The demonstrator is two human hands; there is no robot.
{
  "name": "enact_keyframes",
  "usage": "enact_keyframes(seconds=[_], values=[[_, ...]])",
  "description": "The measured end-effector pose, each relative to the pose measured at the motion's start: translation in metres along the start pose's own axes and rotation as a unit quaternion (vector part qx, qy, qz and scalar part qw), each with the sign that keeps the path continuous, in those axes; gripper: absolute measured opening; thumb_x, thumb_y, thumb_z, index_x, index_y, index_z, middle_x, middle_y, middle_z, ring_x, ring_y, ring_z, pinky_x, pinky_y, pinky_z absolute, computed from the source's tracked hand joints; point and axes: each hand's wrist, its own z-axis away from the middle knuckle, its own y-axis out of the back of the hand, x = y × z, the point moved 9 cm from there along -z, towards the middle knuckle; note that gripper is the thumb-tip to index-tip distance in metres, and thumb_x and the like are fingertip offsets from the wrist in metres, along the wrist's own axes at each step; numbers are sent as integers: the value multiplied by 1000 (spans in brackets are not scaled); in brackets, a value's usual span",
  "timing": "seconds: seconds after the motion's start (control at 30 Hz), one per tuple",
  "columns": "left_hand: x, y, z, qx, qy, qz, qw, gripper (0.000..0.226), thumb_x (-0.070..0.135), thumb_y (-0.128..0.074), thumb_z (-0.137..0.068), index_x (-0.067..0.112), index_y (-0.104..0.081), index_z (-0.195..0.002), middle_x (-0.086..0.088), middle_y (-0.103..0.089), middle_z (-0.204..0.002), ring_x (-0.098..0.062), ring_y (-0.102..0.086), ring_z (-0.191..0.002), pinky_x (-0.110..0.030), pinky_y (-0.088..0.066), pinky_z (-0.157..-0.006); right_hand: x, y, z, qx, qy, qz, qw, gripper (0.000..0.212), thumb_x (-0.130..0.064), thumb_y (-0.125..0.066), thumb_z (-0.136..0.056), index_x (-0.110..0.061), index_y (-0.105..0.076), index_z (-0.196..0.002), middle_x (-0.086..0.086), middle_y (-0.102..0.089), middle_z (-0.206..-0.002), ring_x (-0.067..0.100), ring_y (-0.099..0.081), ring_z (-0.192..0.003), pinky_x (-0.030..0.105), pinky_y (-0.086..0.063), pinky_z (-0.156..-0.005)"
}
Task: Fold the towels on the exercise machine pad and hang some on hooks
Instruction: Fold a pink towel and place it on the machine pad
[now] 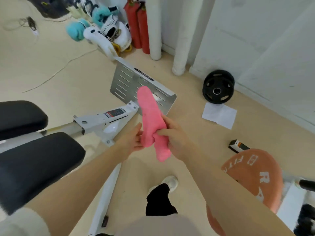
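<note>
Pink towel (152,116) between both hands — footplate (129,82) behind, black pad (34,160) left.

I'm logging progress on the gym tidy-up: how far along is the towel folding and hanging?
Done: nothing folded shows on the black padded machine cushions. In hand: both hands, left hand and right hand, hold a bunched pink terry towel in mid-air beside the machine. Left: laying it on a pad, folding it, and hanging; no hooks are in view.
</note>
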Motion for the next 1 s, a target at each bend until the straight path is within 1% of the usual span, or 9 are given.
enact_keyframes(seconds=[0.07, 0.2, 0.33, 0.47, 0.53, 0.63, 0.8, 0.9, 1.0], values=[[-8, 31, 25, 1, -24, 54, 998, 47, 48, -33, -96, 10, -59, -107, -13, -66, -109, -23, -64, -96, -31, -50, -81, 4, -31, 8, -16, -12, -14, 1000, 64, 4, -49, -55, -19, -61, -113, -5, -70, -85, 14, -61, -80, 29, -48, -73], [-18, 81, 83, -10, -106, 109, 988, 39, 40, -33, -97, 11, -57, -105, -10, -66, -99, -20, -64, -89, -29, -50, -79, 19, -102, 29, -62, -16, 20, 998, 49, 0, -44, -52, -18, -67, -91, -1, -69, -77, 13, -62, -72, 25, -48, -64], [-54, 143, 141, 2, -166, 117, 979, 36, 37, -36, -97, 13, -59, -111, -11, -68, -103, -23, -65, -96, -31, -51, -87, 61, -190, 55, -117, -25, 46, 992, 50, 0, -42, -53, -10, -66, -95, 12, -65, -87, 23, -60, -81, 32, -48, -73], [-107, 212, 188, 34, -173, 60, 983, 25, 15, -42, -97, 3, -62, -107, -14, -67, -110, -17, -66, -81, -20, -55, -63, 108, -270, 91, -137, -28, 24, 990, 42, -11, -49, -68, -2, -61, -108, 17, -61, -102, 28, -56, -96, 36, -49, -83], [-127, 234, 217, 1, -219, 65, 974, 25, 15, -45, -96, -1, -61, -106, -14, -67, -100, -20, -66, -84, -27, -56, -68, 131, -306, 112, -162, -36, 27, 986, 47, -23, -54, -80, 1, -56, -120, 19, -59, -109, 30, -56, -100, 39, -50, -85], [-147, 249, 257, -50, -242, 86, 965, 29, 20, -52, -94, 2, -58, -116, -17, -66, -110, -26, -65, -97, -32, -54, -78, 147, -339, 139, -160, -26, 94, 982, 48, -26, -63, -81, -6, -56, -123, 18, -63, -117, 29, -61, -106, 39, -50, -93], [-137, 268, 308, -56, -294, 142, 943, 11, 15, -49, -93, 12, -58, -87, -2, -65, -84, -8, -60, -68, -17, -51, -56, 137, -343, 173, -168, -1, 71, 983, 44, -15, -59, -79, -10, -58, -122, 8, -66, -112, 21, -62, -102, 28, -52, -85], [-120, 280, 335, -41, -339, 222, 913, 11, 19, -47, -93, 19, -54, -85, 8, -65, -68, -6, -59, -60, -18, -50, -51, 125, -329, 185, -142, 26, -3, 989, 54, -29, -82, -60, -12, -65, -108, 9, -69, -102, 21, -65, -93, 31, -56, -80], [-98, 293, 351, -27, -372, 315, 873, 13, 24, -48, -93, 23, -53, -81, 9, -65, -65, -7, -62, -65, -22, -52, -65, 113, -302, 193, -93, 51, -85, 991, 60, -43, -92, -26, -18, -77, -79, 2, -75, -82, 13, -71, -74, 25, -57, -63]])
